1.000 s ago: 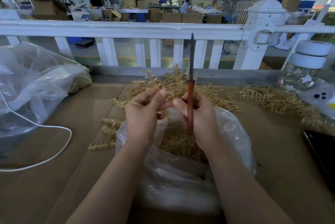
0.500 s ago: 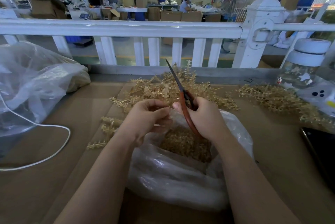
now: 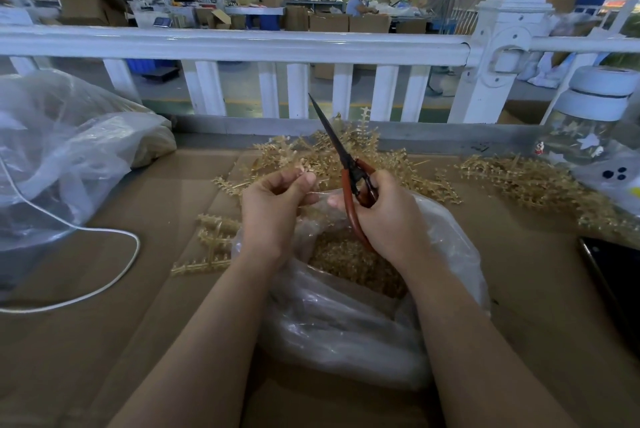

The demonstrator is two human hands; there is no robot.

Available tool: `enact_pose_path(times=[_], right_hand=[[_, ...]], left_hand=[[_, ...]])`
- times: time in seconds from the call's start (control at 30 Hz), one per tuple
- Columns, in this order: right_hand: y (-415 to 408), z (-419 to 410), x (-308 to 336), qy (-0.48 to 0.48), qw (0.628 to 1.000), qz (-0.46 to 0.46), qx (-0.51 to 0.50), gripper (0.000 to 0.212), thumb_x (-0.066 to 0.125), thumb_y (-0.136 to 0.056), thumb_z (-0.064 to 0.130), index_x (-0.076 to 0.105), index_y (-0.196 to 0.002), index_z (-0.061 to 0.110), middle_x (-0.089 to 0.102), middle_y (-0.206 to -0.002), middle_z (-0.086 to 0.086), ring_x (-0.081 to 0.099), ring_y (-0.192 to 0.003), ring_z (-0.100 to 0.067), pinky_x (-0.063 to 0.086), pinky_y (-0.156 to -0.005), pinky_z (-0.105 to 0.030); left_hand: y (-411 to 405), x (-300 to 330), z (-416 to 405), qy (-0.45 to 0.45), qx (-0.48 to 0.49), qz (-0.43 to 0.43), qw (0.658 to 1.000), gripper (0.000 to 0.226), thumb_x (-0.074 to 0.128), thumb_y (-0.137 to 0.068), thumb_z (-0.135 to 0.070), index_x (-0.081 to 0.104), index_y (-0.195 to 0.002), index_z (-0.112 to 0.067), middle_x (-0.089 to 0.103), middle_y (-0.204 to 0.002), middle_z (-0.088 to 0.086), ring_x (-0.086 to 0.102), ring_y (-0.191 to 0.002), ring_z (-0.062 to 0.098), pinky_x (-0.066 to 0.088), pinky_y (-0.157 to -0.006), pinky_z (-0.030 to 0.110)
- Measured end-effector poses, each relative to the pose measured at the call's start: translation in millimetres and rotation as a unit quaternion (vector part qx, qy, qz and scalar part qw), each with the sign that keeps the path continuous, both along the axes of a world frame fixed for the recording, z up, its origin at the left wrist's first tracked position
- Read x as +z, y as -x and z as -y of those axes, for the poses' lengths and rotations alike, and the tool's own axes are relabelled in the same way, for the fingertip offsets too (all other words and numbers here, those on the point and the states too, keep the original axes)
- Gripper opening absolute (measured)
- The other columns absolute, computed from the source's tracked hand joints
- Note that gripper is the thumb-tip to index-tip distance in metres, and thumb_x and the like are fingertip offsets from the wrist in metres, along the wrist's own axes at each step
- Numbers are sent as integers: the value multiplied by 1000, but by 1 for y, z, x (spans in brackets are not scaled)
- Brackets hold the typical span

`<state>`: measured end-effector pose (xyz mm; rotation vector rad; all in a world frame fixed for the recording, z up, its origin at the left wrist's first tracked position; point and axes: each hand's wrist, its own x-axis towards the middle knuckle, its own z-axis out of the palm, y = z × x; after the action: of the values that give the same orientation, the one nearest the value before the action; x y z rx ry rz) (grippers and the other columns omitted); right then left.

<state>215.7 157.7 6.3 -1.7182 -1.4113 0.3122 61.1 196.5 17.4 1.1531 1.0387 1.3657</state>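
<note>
A worker trims gold plastic parts at a cardboard-covered table (image 3: pixel 138 341). The left hand (image 3: pixel 273 216) pinches a small piece (image 3: pixel 300 169) between thumb and forefinger, held above the open mouth of a clear bag (image 3: pixel 346 323) at the table's near middle. The right hand (image 3: pixel 384 216) is curled round the red handles of the scissors (image 3: pixel 346 164), whose blades look pressed together and point up and left toward the white rail (image 3: pixel 242 46).

Uncut strips lie heaped in a pile (image 3: pixel 294 157) at the far edge, just beyond both hands. A few loose strips (image 3: pixel 214 240) lie left of the bag, and trimmed bits (image 3: pixel 346 257) already fill its bottom.

The likely trouble is the size of the piece. It is small and held only at the fingertips, so a loose pinch could drop it outside the bag and among the loose strips. The blade also runs close to the left thumb, and a hurried snip could nick it. The bag's soft rim sits under both wrists and could fold shut on the opening.

A second ago the scissors stood upright with the tip across the rail. They now lean left, much as half a second ago, and the tip sits lower. The hands have stayed close together over the bag.
</note>
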Motion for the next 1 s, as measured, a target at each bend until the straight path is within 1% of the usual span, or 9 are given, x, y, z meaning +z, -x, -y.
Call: enact_pose_path(times=[0.13,0.2,0.3,0.37,0.43,0.6,0.7,0.87,1.0], right_hand=[[-1,2,3,18,999,-20,28,70,65,-55,86,55,-97,32,66,-85,14,64,-78,-5,50,-66,-30],[-1,4,4,19,999,-23,31,77,60,-48,92,54,-97,32,65,-86,14,62,-77,-2,47,-63,-27],[-2,8,5,7,999,-25,43,80,62,-48,92,52,-100,32,63,-89,15,61,-77,3,44,-62,-22],[-5,10,4,-4,998,-27,56,73,64,-51,89,52,-94,31,61,-82,17,59,-75,7,42,-60,-23],[-7,11,4,-13,997,-30,66,67,68,-54,86,51,-89,31,60,-77,19,58,-72,8,41,-60,-22],[-9,12,1,-19,996,12,84,61,66,-57,86,47,-87,36,59,-79,17,59,-72,4,40,-60,-21],[-11,11,-1,-13,996,36,86,62,61,-59,89,44,-89,37,60,-86,13,60,-77,-2,44,-62,-25],[-13,11,-3,-12,993,77,84,64,62,-60,89,44,-89,35,59,-86,14,59,-82,-4,54,-66,-34],[-13,11,-5,-17,992,98,83,66,59,-60,91,45,-91,35,58,-87,18,58,-84,-1,54,-68,-33]], left_hand=[[1,-3,-1,0,-18,27,999,14,74,-85,-9,73,-98,-5,74,-74,3,70,-69,9,59,-72,24],[2,-4,-3,6,-28,40,999,19,73,-85,-8,72,-103,-2,75,-76,4,71,-72,10,58,-71,23],[3,-5,-3,12,-49,63,997,21,72,-85,-5,70,-105,-1,75,-77,3,71,-74,11,58,-74,26],[4,-4,-2,18,-56,77,995,21,72,-84,-4,69,-104,-3,75,-78,3,72,-76,13,58,-82,32],[5,-4,-2,23,-59,98,993,18,71,-83,0,69,-100,-6,75,-77,3,72,-76,14,58,-85,32],[7,0,1,15,-45,130,990,15,70,-84,3,69,-97,-4,73,-78,2,71,-73,13,56,-68,20],[7,3,2,6,-37,144,989,13,69,-85,3,68,-96,-3,72,-75,1,69,-68,11,55,-67,20],[5,7,5,-22,-31,123,992,9,67,-88,2,66,-93,-5,68,-74,1,65,-66,10,56,-71,22],[5,8,7,-48,-35,89,994,8,65,-88,2,67,-88,-6,66,-77,4,63,-63,10,53,-67,20]])
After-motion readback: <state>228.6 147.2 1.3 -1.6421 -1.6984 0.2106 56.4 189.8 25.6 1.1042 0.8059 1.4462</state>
